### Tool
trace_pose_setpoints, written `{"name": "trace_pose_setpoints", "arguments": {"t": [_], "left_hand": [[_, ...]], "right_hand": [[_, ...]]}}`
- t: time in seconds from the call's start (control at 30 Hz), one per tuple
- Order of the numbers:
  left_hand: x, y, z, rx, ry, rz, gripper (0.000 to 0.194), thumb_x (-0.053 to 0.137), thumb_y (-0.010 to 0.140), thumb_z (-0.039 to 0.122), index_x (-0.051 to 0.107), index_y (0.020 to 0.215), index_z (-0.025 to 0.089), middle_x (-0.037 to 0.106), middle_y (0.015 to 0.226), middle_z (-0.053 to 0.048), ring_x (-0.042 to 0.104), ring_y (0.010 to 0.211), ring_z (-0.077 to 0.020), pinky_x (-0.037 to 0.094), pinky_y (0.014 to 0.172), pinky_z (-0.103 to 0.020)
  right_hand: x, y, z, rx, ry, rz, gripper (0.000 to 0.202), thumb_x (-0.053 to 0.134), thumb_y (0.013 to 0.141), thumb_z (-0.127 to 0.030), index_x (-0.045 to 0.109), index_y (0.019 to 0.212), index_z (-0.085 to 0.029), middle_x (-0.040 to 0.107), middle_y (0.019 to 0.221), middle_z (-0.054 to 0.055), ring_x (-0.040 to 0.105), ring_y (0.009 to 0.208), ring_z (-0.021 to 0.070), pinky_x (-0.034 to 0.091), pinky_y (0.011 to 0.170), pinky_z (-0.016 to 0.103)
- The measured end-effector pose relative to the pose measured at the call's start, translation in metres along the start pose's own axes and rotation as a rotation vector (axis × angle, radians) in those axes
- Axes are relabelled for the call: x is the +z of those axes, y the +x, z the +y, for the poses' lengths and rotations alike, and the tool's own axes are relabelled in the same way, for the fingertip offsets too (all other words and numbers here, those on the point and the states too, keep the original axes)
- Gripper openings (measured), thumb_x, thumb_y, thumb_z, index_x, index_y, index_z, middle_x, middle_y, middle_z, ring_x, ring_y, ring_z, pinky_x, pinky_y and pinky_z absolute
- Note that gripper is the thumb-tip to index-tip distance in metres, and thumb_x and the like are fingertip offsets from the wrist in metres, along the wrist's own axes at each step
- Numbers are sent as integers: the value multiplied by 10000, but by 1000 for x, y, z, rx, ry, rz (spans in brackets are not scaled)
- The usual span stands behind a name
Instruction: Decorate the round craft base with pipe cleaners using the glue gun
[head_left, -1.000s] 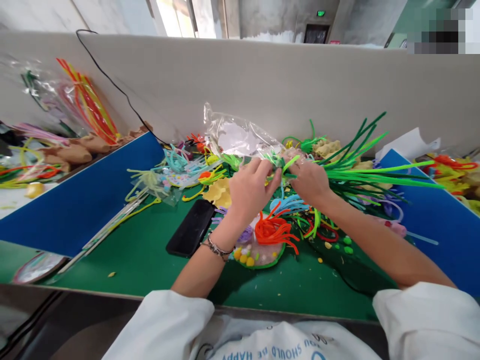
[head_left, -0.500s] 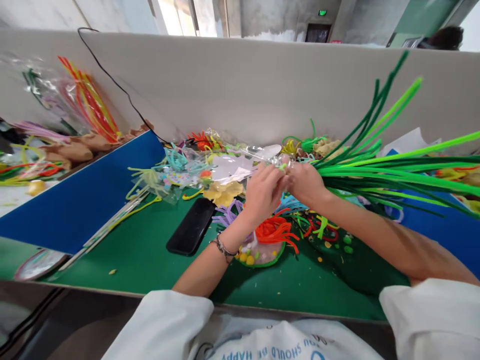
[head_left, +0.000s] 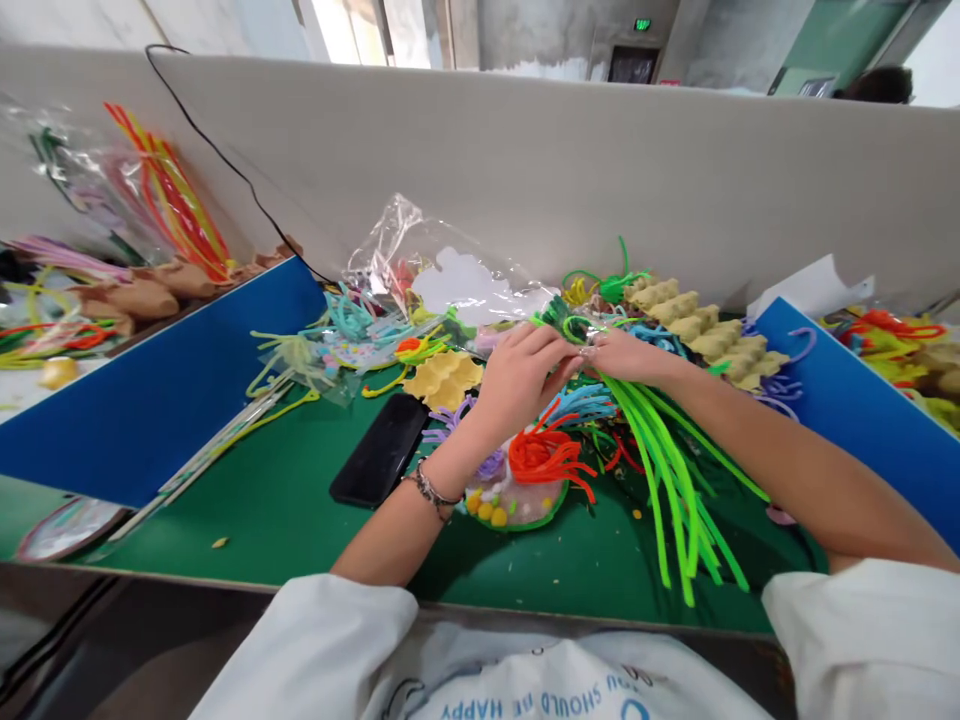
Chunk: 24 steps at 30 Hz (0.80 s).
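Both hands meet over the middle of the table. My right hand (head_left: 626, 357) is closed on a bunch of green pipe cleaners (head_left: 667, 450), whose bright lengths hang down and fan toward the front edge. My left hand (head_left: 521, 375) is closed beside it, fingertips at the bunch; dark green ends poke out beyond the fingers. What exactly lies between its fingertips is partly hidden. A clear plastic bag (head_left: 480, 285) stands crumpled just behind the hands. Below them lies a round decorated piece (head_left: 525, 508) with yellow pompoms and a red pipe-cleaner tuft (head_left: 547, 458).
A black phone (head_left: 380, 450) lies left of my left forearm. Blue dividers (head_left: 165, 390) flank the workspace, the right one (head_left: 862, 400) near my right forearm. Egg-carton pieces (head_left: 701, 325) sit at back right. A yellow carton piece (head_left: 444, 380) lies near the phone.
The green pipe cleaners swung from stretching out to the right to hanging down toward the front. The plastic bag now stands puffed up behind the hands. Both hands stay close together.
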<state>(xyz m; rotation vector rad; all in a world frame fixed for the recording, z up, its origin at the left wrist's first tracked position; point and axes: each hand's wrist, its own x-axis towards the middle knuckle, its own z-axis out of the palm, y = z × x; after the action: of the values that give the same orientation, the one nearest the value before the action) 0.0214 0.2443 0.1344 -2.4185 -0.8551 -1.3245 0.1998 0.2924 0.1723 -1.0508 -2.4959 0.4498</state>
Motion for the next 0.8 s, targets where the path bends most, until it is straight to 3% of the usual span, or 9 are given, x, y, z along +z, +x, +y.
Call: {"name": "trace_pose_setpoints", "arguments": {"t": [0.07,0.13,0.2,0.27,0.4,0.53,0.63,0.8], "left_hand": [[-3,0,-2,46,1,-40,214,490,1003,255,693,996,187,696,995,-87,634,923,-197,521,826,-343],[-6,-1,-6,119,45,-106,178,566,946,246,682,1080,234,658,1248,-105,609,1170,-242,496,1005,-426],[-8,-3,-12,155,116,-168,280,662,892,285,631,1169,255,533,1474,-115,474,1391,-290,385,1157,-518],[-8,-4,-18,150,157,-203,424,719,869,356,557,1241,231,441,1564,-151,401,1459,-307,330,1203,-546],[-4,-3,-26,167,157,-226,611,745,854,419,459,1346,197,470,1529,-201,486,1374,-332,457,1098,-512],[-5,-5,-32,189,243,-163,391,597,958,417,530,1264,182,591,1373,-188,630,1118,-282,548,900,-423],[-8,-7,-34,192,298,-124,354,554,973,463,577,1198,191,610,1324,-177,643,1033,-273,546,789,-382],[-13,-7,-37,181,281,-76,348,549,980,471,586,1225,227,586,1354,-163,635,991,-235,519,778,-344]], "right_hand": [[-5,-1,-4,20,-98,-28,244,473,907,-225,696,934,-130,721,914,86,623,892,193,466,822,282],[-11,-2,-10,57,-229,-77,272,526,871,-200,686,1075,-120,721,1085,153,649,956,239,472,828,319],[-15,-3,-17,77,-324,-150,323,563,845,-178,683,1142,-133,716,1146,171,669,966,259,475,803,320],[-18,-2,-25,53,-389,-251,347,584,842,-165,688,1173,-166,729,1149,136,676,955,235,470,784,289],[-19,3,-40,26,-418,-399,303,587,899,-223,698,1174,-160,750,1094,106,659,864,188,455,722,259],[-22,8,-45,35,-363,-416,335,611,917,-265,684,1210,-119,743,1095,128,651,866,187,461,746,265],[-23,10,-45,7,-354,-396,384,622,911,-267,656,1265,-121,742,1097,122,658,886,191,463,769,265],[-26,8,-47,29,-473,-389,300,569,913,-236,692,1162,-122,746,1039,125,654,823,186,436,705,255]]}}
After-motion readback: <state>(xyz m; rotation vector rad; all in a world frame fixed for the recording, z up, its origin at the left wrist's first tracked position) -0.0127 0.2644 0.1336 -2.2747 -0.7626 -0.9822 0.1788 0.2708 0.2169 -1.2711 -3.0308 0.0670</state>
